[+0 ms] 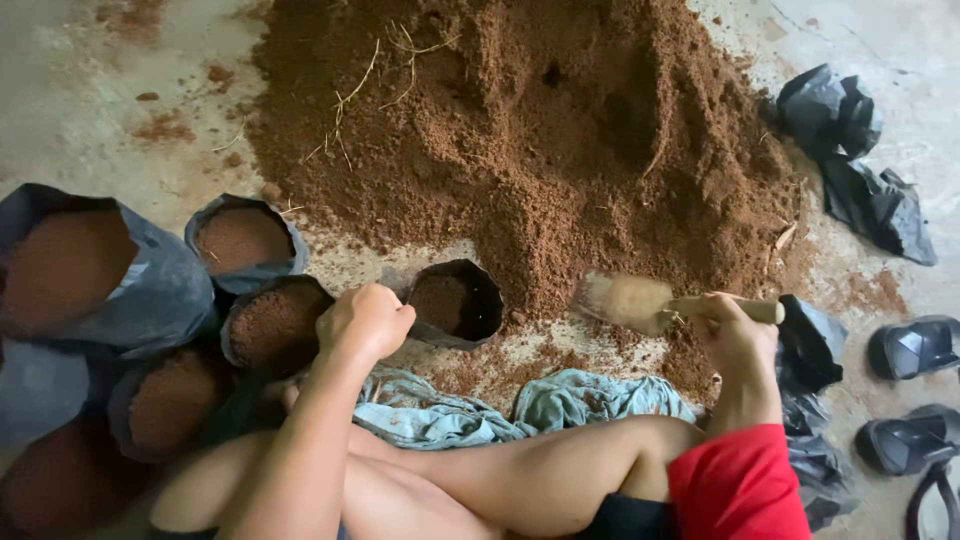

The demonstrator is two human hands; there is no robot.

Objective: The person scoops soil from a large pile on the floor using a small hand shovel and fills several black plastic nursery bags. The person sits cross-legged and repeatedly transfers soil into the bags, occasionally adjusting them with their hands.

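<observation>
The left hand [365, 320] is closing in a fist on the rim of a small black bag [455, 300], propping its mouth open toward the soil pile [530, 130]. The right hand [735, 335] is clamping a trowel [640, 300] by its handle, blade level (so its load is staying put), just beside the bag. Filled bags [245, 240] are standing together at left, out of the way.
</observation>
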